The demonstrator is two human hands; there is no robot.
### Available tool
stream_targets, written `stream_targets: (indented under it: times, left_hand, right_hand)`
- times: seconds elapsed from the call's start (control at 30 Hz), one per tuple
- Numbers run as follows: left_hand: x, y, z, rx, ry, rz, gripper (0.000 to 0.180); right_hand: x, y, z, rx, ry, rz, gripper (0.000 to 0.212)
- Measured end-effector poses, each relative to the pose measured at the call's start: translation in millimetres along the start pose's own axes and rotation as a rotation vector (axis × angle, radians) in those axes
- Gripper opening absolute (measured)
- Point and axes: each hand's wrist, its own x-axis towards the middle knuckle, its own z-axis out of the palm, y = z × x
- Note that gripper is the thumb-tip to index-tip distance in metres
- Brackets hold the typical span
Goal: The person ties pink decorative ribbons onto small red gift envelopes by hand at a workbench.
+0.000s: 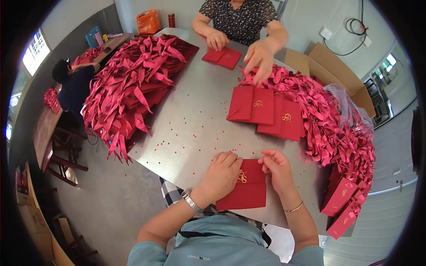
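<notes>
A flat red paper gift bag (248,195) with a gold emblem lies on the metal table right in front of me. Over its left side rests my left hand (224,172), fingers bent and pressed together, holding the bag against the tabletop. My right hand (276,168) is at the bag's upper right edge, thumb and fingers drawn into a pinch; whatever may be between them is too small to make out. Beyond my hands lies a stack of flat red gift bags (279,117), emblems facing up.
A large heap of red bags with ribbons (133,84) covers the table's left side; another ribbon pile (328,119) runs along the right. Across from me, a co-worker's hand (261,60) reaches above the stack. Small red dots dot the metal table (186,106). A cardboard box (337,71) stands at right.
</notes>
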Motion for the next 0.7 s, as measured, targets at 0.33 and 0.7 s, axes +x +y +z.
stream_targets:
  times: [0.33, 0.7]
  left_hand:
    - [-7, -3, 5, -0.012, 0.001, 0.018, 0.032]
    - [-6, -4, 4, -0.049, -0.009, 0.003, 0.035]
  right_hand:
    - [83, -88, 56, 0.211, -0.089, -0.161, 0.033]
    - [133, -100, 137, 0.351, -0.243, -0.125, 0.035]
